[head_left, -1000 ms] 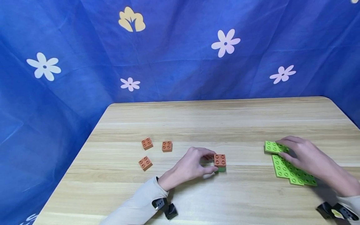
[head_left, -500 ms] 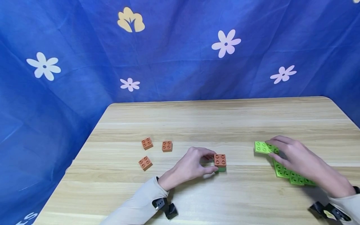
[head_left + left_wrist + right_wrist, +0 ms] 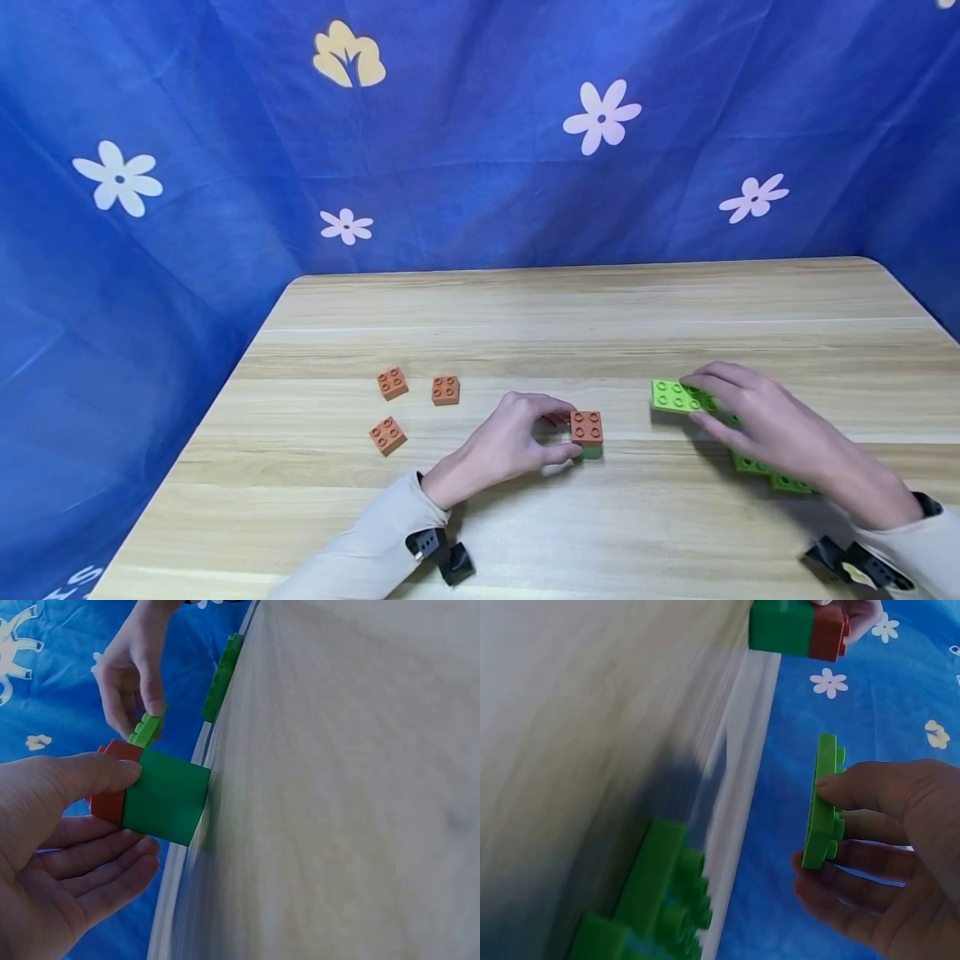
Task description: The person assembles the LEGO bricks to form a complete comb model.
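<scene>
leftward, toward the centre of the frame, the right hand (image 3: 757, 421) had carried a light-green studded brick (image 3: 673, 397), pinched between thumb and fingers and raised above the table (image 3: 487, 321); other green bricks (image 3: 753, 464) lay below it. at centre the left hand (image 3: 517, 437) stayed put, holding an orange brick (image 3: 587, 427) stacked on a darker green brick (image 3: 592, 452). three loose orange bricks (image 3: 446, 391) sat left of centre on the pale wood grain. blue cloth (image 3: 465, 167) with white flowers (image 3: 577, 123) filled the upper frame.

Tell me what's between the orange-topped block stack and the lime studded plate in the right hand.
Only bare wooden tabletop: the head view shows nothing standing between the orange-topped block stack and the lime studded plate.
</scene>
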Action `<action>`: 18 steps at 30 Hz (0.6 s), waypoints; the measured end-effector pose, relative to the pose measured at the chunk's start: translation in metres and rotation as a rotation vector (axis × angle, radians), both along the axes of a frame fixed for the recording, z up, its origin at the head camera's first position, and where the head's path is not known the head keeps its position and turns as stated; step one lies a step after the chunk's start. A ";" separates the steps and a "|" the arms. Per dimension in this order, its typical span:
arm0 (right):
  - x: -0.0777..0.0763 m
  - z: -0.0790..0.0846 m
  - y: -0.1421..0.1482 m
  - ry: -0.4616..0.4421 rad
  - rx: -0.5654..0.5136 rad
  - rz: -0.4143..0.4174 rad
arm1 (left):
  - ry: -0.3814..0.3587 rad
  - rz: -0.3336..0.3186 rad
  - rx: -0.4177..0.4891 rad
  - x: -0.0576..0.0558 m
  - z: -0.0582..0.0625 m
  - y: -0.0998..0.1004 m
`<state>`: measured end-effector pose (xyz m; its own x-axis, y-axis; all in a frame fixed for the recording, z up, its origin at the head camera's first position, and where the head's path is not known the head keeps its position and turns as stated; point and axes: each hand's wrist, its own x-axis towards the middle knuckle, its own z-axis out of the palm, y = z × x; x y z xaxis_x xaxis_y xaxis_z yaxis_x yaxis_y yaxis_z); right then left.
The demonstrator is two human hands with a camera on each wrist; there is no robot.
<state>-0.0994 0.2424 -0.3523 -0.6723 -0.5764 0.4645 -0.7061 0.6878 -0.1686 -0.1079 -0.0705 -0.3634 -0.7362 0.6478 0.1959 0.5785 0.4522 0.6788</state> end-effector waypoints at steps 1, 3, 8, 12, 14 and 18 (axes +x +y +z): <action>0.000 0.001 -0.002 0.008 -0.004 0.006 | 0.001 -0.001 0.001 0.000 0.000 0.000; 0.001 0.002 -0.006 0.014 -0.011 0.016 | 0.002 -0.003 0.003 0.000 -0.001 0.000; 0.003 0.005 -0.017 0.003 -0.010 0.034 | 0.001 -0.010 0.010 0.000 -0.003 -0.001; 0.005 0.006 -0.026 0.016 -0.023 0.064 | 0.002 -0.014 0.015 -0.001 -0.004 -0.001; 0.005 0.005 -0.030 0.024 -0.029 0.080 | 0.001 -0.015 0.019 -0.001 -0.005 -0.002; 0.006 0.003 -0.041 0.033 -0.035 0.107 | 0.001 -0.018 0.027 -0.001 -0.006 -0.003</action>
